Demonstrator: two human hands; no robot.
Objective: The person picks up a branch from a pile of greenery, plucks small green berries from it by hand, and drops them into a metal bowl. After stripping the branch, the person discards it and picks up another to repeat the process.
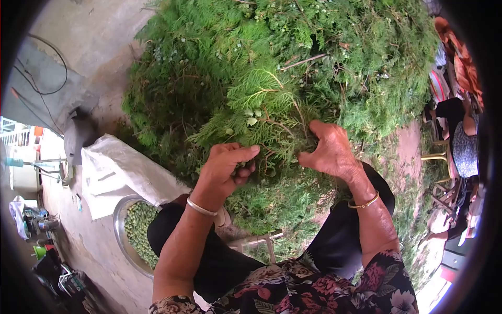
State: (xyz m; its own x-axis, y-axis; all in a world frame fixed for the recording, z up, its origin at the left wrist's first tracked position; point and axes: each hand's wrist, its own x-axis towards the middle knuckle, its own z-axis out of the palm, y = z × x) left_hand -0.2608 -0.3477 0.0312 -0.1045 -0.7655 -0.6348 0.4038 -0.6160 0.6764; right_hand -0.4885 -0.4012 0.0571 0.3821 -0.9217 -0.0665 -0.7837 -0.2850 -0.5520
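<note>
My right hand (334, 150) is bent round the stem side of a feathery cypress sprig (266, 99), thumb and forefinger on either side of it. Pale green cones (252, 121) sit among the sprig's flat leaves. Just left of the sprig, my left hand (230, 165) is closed, its thumb laid over curled fingers. A bit of dark green shows inside that palm, but I cannot tell what it is. Both hands are over the near side of a big heap of cut cypress branches (376, 47).
Beside my left knee stands a metal basin (119, 230) of small green cones (140, 227). A white sack (123, 162) lies behind it. Cables (65, 68) run along the floor at far left. Another person (465, 141) sits at the right, near a stool (435, 156).
</note>
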